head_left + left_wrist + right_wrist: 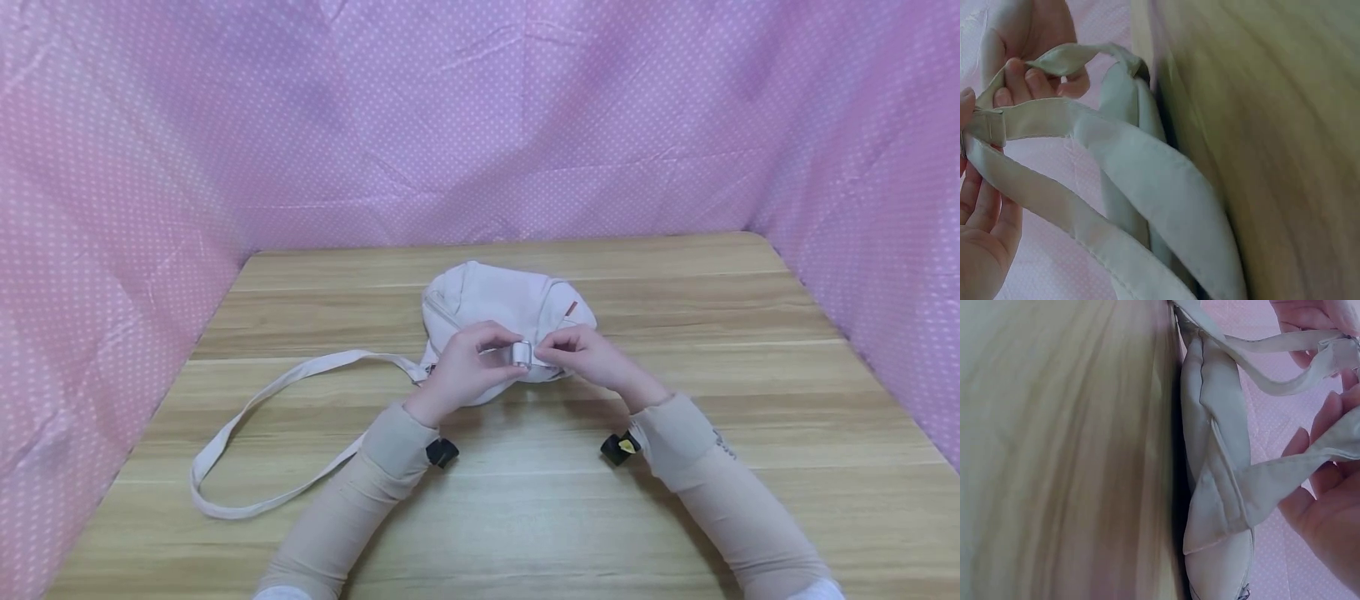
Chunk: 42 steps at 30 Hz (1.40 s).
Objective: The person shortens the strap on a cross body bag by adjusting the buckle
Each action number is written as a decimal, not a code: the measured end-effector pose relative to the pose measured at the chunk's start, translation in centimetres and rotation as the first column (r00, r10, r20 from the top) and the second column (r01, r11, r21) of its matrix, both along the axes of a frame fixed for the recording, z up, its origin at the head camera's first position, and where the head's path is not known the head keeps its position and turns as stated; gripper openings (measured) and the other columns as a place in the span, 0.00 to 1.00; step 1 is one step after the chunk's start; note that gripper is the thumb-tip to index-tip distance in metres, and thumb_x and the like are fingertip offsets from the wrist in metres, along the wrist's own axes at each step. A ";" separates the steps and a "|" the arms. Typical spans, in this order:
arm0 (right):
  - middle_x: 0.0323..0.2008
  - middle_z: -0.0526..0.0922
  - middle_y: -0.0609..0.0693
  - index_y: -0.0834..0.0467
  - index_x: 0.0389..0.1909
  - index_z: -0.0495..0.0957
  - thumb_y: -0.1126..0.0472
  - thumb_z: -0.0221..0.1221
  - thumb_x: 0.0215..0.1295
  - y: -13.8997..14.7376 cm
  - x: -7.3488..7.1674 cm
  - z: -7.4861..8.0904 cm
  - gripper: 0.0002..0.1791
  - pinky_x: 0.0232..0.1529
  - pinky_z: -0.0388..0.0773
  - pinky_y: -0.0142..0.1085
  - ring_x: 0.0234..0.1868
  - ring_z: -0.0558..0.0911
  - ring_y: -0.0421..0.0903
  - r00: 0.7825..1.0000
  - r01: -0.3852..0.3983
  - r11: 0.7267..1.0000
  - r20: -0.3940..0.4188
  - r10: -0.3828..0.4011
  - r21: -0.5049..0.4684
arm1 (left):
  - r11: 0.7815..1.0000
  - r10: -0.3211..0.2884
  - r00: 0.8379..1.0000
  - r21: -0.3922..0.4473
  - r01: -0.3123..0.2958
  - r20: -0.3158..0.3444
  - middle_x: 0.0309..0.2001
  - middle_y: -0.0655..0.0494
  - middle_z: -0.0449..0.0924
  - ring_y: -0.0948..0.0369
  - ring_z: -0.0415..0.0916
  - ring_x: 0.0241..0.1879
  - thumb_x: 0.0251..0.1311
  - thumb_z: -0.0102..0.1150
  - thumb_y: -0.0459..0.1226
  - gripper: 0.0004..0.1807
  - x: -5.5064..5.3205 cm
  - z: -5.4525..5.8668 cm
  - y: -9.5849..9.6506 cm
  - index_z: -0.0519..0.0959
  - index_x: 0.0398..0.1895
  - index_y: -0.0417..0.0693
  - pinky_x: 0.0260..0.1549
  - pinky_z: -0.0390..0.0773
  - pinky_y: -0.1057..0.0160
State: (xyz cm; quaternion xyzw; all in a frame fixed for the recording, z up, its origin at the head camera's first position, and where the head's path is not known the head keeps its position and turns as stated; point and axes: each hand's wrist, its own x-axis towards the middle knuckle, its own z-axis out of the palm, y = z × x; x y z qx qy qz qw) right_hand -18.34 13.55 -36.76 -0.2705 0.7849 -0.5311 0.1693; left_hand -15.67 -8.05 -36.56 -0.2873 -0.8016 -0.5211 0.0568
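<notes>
A cream cloth bag [504, 293] lies on the wooden table, with a small red tag [572, 308] on its right side. My left hand [471, 362] pinches a metal strap buckle [522, 342] between thumb and fingers, just above the bag's near edge. Close by on the right, my right hand [589, 357] pinches the strap beside the buckle. In the left wrist view, two lengths of strap [1141, 156] run from the buckle toward the bag. The right wrist view has the strap [1285, 481] crossing the right hand's fingers [1329, 412] from the bag's end.
A long loop of the same strap [217, 450] spreads over the left half of the table [525, 525]. Pink polka-dot cloth [480, 125] hangs behind the table and along both sides. Each wrist wears a black device [442, 452].
</notes>
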 end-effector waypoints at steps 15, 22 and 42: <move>0.23 0.78 0.40 0.65 0.41 0.59 0.72 0.45 0.69 -0.1 0.1 -0.1 0.05 0.28 0.69 0.26 0.26 0.74 0.37 0.991 -0.023 0.979 0.127 0.050 -0.202 | 0.999 -0.046 0.998 0.019 0.045 0.041 0.39 0.46 0.83 0.54 0.80 0.44 0.43 0.72 0.28 0.18 -0.1 -0.2 1.5 0.81 0.41 0.34 0.48 0.78 0.70; 0.32 0.78 0.42 0.69 0.43 0.66 0.71 0.53 0.66 0.9 0.2 -0.3 0.08 0.34 0.72 0.27 0.34 0.75 0.37 0.999 -0.029 0.992 0.034 0.033 -0.119 | 0.999 -0.034 0.999 -0.014 0.034 0.043 0.40 0.48 0.84 0.55 0.80 0.44 0.45 0.72 0.30 0.18 -0.1 -0.2 1.3 0.82 0.42 0.37 0.49 0.78 0.69; 0.32 0.84 0.57 0.67 0.38 0.80 0.69 0.56 0.64 2.1 0.7 -0.6 0.06 0.38 0.77 0.29 0.33 0.78 0.39 0.993 0.012 0.994 -0.121 0.002 0.113 | 0.999 -0.032 0.996 0.004 0.032 0.085 0.41 0.47 0.83 0.54 0.79 0.46 0.45 0.72 0.29 0.17 0.0 -0.3 1.1 0.81 0.41 0.37 0.51 0.77 0.68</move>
